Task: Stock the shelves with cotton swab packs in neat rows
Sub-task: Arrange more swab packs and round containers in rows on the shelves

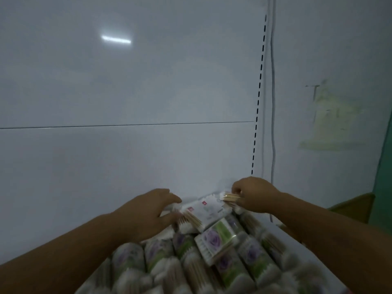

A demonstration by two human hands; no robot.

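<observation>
Several cotton swab packs with purple-rose labels (214,240) lie in rows on the white shelf (282,232). At the back of the rows a white-labelled swab pack (206,209) lies tilted across the others. My left hand (148,211) rests at its left end, thumb and fingers curled beside the wooden sticks. My right hand (254,194) pinches another swab pack (230,197) by its sticks, just right of the white-labelled one, near the shelf's back corner.
The white back panel (127,102) rises right behind the packs. A slotted upright (257,102) and a cable (272,102) run down at the right. Beyond the shelf's right edge stand a cardboard box (352,206) and a green wall (384,177).
</observation>
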